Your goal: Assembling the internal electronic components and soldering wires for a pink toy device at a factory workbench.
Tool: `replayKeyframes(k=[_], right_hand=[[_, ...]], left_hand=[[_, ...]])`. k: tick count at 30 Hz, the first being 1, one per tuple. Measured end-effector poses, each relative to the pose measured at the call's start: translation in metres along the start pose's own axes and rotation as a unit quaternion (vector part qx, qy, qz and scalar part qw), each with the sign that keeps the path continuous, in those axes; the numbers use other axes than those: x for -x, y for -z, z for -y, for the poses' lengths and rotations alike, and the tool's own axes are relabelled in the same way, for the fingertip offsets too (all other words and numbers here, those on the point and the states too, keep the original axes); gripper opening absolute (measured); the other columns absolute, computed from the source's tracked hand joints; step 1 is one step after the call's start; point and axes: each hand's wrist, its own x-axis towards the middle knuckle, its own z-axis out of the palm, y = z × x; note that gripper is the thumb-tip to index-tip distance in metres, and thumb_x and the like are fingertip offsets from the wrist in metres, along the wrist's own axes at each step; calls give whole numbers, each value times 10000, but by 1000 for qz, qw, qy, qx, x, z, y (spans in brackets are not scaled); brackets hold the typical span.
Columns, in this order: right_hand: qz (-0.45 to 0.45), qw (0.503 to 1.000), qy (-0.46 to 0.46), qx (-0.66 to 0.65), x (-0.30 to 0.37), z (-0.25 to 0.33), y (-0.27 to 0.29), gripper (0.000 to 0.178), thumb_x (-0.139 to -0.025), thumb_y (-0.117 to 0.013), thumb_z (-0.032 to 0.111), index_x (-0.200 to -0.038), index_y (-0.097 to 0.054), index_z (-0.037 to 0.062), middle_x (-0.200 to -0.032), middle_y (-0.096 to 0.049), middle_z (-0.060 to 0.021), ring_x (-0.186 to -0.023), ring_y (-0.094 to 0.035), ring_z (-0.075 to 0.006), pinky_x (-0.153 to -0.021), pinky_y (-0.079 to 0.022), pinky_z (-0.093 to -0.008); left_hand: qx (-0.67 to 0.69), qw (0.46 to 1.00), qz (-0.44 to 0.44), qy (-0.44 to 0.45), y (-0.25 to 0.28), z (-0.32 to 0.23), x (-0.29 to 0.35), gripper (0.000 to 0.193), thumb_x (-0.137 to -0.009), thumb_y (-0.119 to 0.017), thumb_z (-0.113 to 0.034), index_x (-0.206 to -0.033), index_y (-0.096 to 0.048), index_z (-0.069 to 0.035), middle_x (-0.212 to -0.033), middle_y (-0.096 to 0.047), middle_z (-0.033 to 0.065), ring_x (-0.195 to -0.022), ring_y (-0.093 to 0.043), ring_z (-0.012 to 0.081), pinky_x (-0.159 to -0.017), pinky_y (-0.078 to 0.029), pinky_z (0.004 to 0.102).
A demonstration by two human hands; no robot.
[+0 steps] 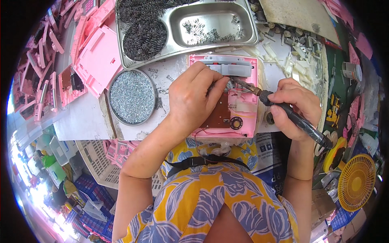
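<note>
The left hand [192,91] has thumb and fingers pressed together over the open pink housing [250,107] on the table, covering part of its brown board [216,115]; anything pinched there cannot be made out. The right hand [299,105] grips a soldering iron [299,119], its tip partly obscured near the left fingertips. The metal tray [190,47], cut off above, contains dark springs [144,38], the round tin [154,97] small silvery pieces [131,97], and the partly hidden basket [92,160] pink parts [120,152].

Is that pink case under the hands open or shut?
Open: inside the pink case, a brown board and a round black part lie exposed.
</note>
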Motion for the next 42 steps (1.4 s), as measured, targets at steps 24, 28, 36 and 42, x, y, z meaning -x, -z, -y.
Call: replayKeyframes(k=[24, 28, 36, 42], right_hand=[[-120, 992, -19, -37, 54, 21, 25, 206, -763, -736, 55, -924, -687, -63, -694, -583, -87, -642, -537, -212, -633, -439, -337], [-128, 991, -11, -28, 58, 19, 29, 216, -767, -732, 52, -941, -686, -67, -706, -585, -90, -655, -533, -214, -646, -440, -338], [-147, 989, -16, -31, 68, 21, 43, 230, -811, -695, 33, -1011, -646, -70, -718, -573, -83, -678, -518, -204, -734, -443, -361], [-141, 989, -12, -36, 68, 23, 38, 230, -811, -690, 34, -1015, -650, -63, -710, -554, -71, -667, -496, -185, -737, -430, -359]], left_hand=[[-46, 999, -21, -14, -3, -5, -2, 129, -795, -810, -64, -806, -685, -35, -753, -617, 81, -609, -608, 244, -540, -482, 346], [-61, 998, -3, 3, 3, -11, 0, 166, -779, -828, -79, -874, -701, -28, -795, -645, 81, -636, -629, 235, -560, -497, 337], [-10, 993, 110, -34, 32, -47, 10, 242, -773, -826, -94, -954, -672, -53, -885, -650, 82, -681, -634, 262, -590, -517, 349], [-71, 996, 51, 12, 34, -30, -4, 203, -760, -813, -103, -886, -663, -47, -861, -615, 96, -713, -614, 268, -609, -495, 365]])
